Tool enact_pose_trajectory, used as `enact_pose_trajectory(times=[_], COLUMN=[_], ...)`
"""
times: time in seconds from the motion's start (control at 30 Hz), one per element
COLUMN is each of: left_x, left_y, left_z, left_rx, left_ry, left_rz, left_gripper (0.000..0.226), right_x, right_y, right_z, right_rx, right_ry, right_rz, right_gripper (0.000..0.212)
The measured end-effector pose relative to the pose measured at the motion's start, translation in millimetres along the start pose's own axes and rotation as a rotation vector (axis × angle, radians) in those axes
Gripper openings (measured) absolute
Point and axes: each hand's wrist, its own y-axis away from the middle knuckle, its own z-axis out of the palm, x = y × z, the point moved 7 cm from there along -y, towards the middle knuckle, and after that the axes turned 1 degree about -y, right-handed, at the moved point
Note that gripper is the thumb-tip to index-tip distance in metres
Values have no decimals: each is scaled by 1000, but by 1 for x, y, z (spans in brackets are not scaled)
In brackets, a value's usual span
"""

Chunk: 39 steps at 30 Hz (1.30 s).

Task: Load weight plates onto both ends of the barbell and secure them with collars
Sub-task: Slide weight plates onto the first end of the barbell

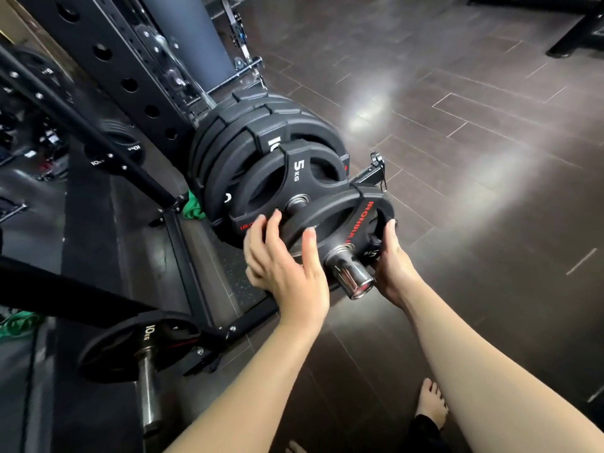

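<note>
dark wood-plank floor [457, 132], glossy, with pale glare patches. black rubber mat [98, 223] under a black perforated rack upright [108, 60]. stack of black plates [248, 142] on a storage peg, a 5 kg plate [287, 181] at the front. lower left, a 10 kg plate [130, 348] on another peg. green band [192, 209] on the mat. bare foot [431, 403] on the floor.

5 kg weight plate [340, 220], black with red lettering, threaded on the chrome barbell sleeve [351, 276], tilted, near the sleeve's end. left hand [287, 263] grips its near rim, fingers curled over; right hand [392, 253] grips the far rim.
</note>
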Motion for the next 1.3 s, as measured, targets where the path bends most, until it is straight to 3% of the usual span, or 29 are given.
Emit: enact_pose_trajectory(times=[0.07,0.17,0.23,0.37,0.63,0.87,0.97,1.03,1.2,1.3], left_x=[-6,-18,-26,-36,-37,-32,-28,-25,-5,0], left_y=[-12,-39,-58,-83,-88,-87,-87,-87,-105,-127], left_z=[8,19,26,36,39,27,19,9,-21,-50], left_rx=[-19,-20,-19,3,14,-162,-278,-335,-368,-342], left_ry=[-72,-169,-208,-291,-286,-159,-54,5,210,286], left_rz=[8,-19,-24,14,22,-3,-55,-98,-111,-80], left_gripper=[66,73,76,76,69,69,64,64,61,45], right_x=[-7,11,24,-14,13,-1,-30,-58,-108,-123], right_y=[-11,-82,-131,-96,-163,-119,-81,-48,41,85], right_z=[11,1,2,56,32,54,76,97,157,196], right_rx=[-47,-97,-161,-172,-105,-148,-142,-125,-22,-12], right_ry=[50,89,111,243,318,223,253,298,400,413], right_rz=[27,56,61,5,-4,103,69,-40,-237,-394], right_gripper=[72,109,118,128,112,134,141,138,109,75])
